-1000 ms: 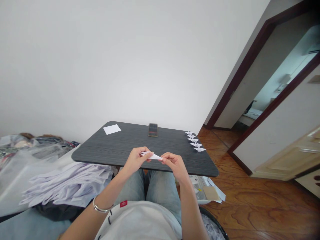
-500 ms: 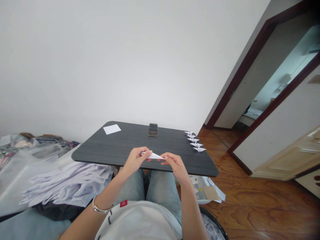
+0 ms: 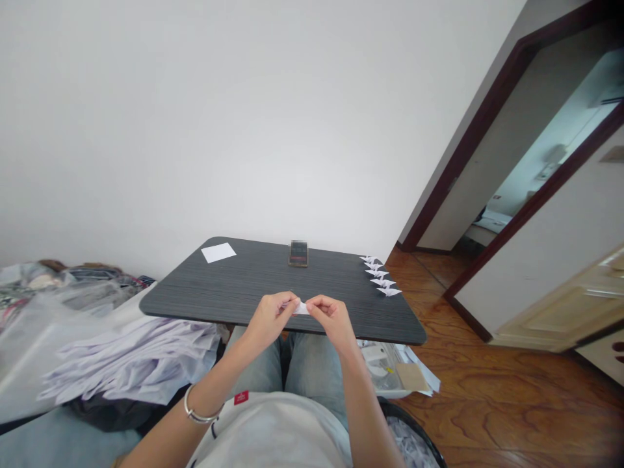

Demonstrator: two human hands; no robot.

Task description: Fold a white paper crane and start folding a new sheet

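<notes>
Between my two hands is a small folded piece of white paper (image 3: 301, 309), held above the near edge of the dark table (image 3: 234, 286). My left hand (image 3: 270, 317) pinches its left end between thumb and fingers. On the right end, my right hand (image 3: 334, 317) has thumb and fingertips closed. Most of the paper is covered by my fingers, with only the middle showing. Several folded paper cranes (image 3: 379, 275) stand in a row along the table's right side. A flat white sheet of paper (image 3: 219, 252) lies at the far left corner.
A phone-like device (image 3: 298, 253) leans upright near the wall at the table's back. Left of the table lies a heap of white cloth (image 3: 136, 357). Below the right edge are a box of odds and ends (image 3: 390, 370) and a dark-rimmed bin (image 3: 414, 435) with paper scraps.
My right hand has moved left along the folded paper, closer to my left hand. Less of the paper shows now, and its pointed right end is covered by my fingers.
</notes>
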